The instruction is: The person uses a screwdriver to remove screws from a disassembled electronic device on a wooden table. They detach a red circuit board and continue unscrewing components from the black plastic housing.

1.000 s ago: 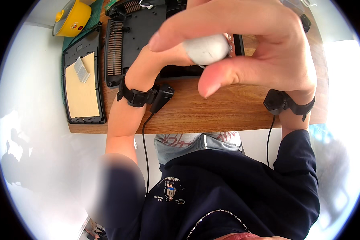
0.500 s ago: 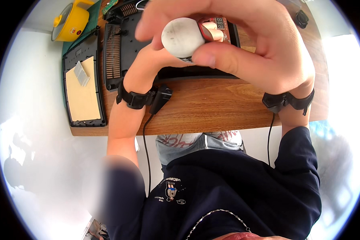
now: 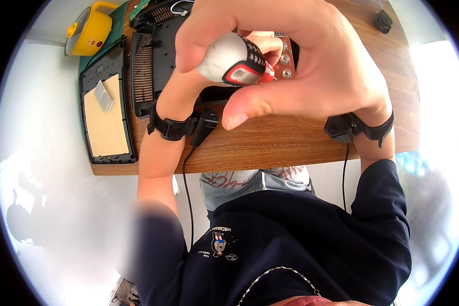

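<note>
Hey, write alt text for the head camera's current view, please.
A person's right hand curls around a white, black and red tool handle near a reddish circuit board. The left hand shows only partly behind it, close to the board. A black plastic casing lies on the wooden table, with a yellow pot at upper left.

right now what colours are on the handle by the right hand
The handle has a white rounded end, then black, red and grey; head view shows it.

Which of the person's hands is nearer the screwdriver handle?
Right. The right hand curls around the screwdriver handle, its thumb apart from it. The left hand is farther below, partly hidden behind it, some fingers showing just beyond.
</note>
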`<state>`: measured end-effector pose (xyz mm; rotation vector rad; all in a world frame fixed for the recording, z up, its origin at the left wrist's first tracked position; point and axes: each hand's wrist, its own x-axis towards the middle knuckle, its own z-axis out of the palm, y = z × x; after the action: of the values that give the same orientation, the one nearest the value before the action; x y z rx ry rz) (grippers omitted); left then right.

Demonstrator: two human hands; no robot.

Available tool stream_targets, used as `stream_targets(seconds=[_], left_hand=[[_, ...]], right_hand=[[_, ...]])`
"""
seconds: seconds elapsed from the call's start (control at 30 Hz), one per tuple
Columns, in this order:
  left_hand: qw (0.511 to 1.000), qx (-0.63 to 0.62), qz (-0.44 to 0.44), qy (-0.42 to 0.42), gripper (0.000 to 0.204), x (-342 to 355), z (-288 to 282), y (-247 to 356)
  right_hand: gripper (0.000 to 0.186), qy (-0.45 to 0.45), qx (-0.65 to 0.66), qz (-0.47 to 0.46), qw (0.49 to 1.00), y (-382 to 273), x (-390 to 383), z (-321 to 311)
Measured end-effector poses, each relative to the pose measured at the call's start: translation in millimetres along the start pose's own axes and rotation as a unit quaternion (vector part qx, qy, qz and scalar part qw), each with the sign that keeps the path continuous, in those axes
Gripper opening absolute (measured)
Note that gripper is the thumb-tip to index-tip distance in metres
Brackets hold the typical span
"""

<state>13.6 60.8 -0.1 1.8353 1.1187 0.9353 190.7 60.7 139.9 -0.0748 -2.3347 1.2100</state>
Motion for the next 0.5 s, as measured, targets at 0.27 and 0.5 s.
stream_targets(seconds=[0.27, 0.5], left_hand=[[1.0, 0.0, -0.005, 0.026, 0.039, 0, 0, -2], [1.0, 0.002, -0.007, 0.025, 0.04, -3, -3, 0]], right_hand=[[0.035, -0.03, -0.031, -0.03, 0.999, -13, 3, -7], [0.034, -0.002, -0.026, -0.036, 0.999, -6, 1, -3]])
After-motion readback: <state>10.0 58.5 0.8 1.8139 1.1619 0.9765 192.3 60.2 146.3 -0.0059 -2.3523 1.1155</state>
